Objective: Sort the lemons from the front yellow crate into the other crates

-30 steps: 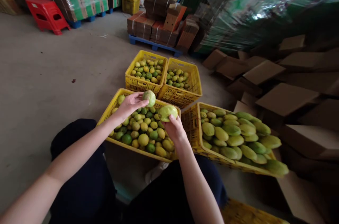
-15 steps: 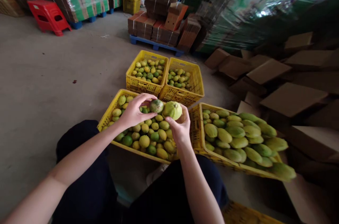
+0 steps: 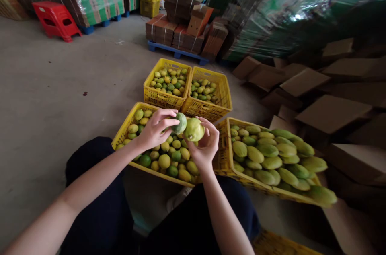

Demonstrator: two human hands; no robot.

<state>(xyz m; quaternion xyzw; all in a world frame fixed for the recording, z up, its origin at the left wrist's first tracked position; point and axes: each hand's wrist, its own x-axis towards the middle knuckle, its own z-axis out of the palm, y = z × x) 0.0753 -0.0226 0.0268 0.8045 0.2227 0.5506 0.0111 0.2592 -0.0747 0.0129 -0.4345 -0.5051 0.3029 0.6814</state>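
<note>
My left hand [image 3: 157, 128] is closed on a green lemon [image 3: 180, 123], gripped by the fingertips. Close beside it, my right hand [image 3: 206, 142] holds a larger yellow-green lemon [image 3: 194, 129] between thumb and fingers. Both fruits are raised over a yellow crate [image 3: 120, 132] full of green and yellow lemons [image 3: 164, 161]; my hands hide part of that crate. Whether the two held fruits touch, I cannot tell.
Two yellow crates [image 3: 163, 96] with lemons stand just beyond. To the right, another crate [image 3: 223, 142] is heaped with long green fruits [image 3: 268, 150]. Cardboard boxes [image 3: 334, 112] are piled at right. Bundled cartons [image 3: 188, 40] sit on a blue pallet. A red stool [image 3: 56, 19] stands at far left.
Both held lemons have been turned: the left one shows a greener side, and the right one's tip now points down toward me. The hands have shifted only slightly.
</note>
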